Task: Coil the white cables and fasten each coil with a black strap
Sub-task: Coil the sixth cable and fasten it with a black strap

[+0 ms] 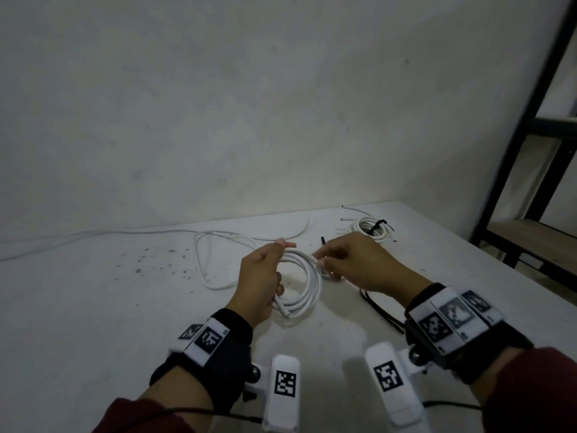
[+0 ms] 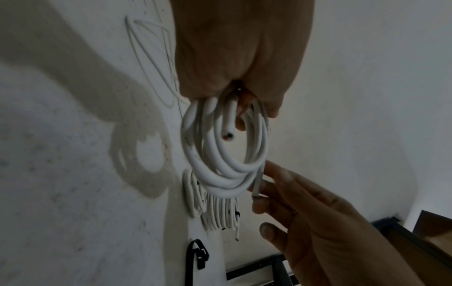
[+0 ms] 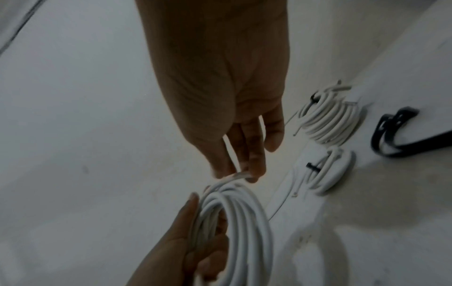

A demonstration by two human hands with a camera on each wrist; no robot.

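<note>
The white cable coil (image 1: pixel 304 284) hangs in the air just above the white table (image 1: pixel 109 307), in front of you and between your two hands, with several loops bunched together and one cut end (image 2: pixel 227 135) dangling inside the ring. Your left hand (image 1: pixel 260 284) has its fingers curled round the near side of the bundle, thumb on top, gripping the loops. Your right hand (image 1: pixel 352 264) pinches the cable's other free end (image 3: pixel 238 175) between thumb and fingertips at the coil's far rim. Beyond the left hand a loose white cable (image 1: pixel 218 260) sprawls uncoiled on the table, and a thinner strand runs off toward the wall. Two finished coils (image 3: pixel 327 123) lie near the far right corner, each bound with a black tie. Loose black straps (image 1: pixel 382 310) lie on the table under your right wrist. A dark metal shelf frame (image 1: pixel 530 151) stands past the table's right edge.
</note>
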